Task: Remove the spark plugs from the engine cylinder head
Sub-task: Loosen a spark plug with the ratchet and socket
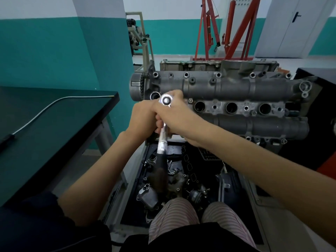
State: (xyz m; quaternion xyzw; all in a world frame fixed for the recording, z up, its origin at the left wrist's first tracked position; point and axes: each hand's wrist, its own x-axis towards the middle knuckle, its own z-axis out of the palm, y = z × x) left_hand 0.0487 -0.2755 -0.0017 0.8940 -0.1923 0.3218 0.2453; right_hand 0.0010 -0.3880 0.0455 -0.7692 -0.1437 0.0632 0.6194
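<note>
Ratchet (165, 100) head over cylinder head (234, 91) left-end well, handle toward us; we note both hands, left hand (143, 119) and right hand (174, 113), grasping it.

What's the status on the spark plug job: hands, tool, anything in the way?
Left hand grips the ratchet shaft. Right hand holds the ratchet head over the leftmost bore of the cylinder head. Three plug wells open to view. Nothing in the way.

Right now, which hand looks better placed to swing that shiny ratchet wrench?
The left hand, probably: it grips the shiny steel ratchet wrench along its shaft, where a swing gets leverage. The right hand sits around the ratchet's head, above the grey cylinder head, better suited to steadying.
</note>
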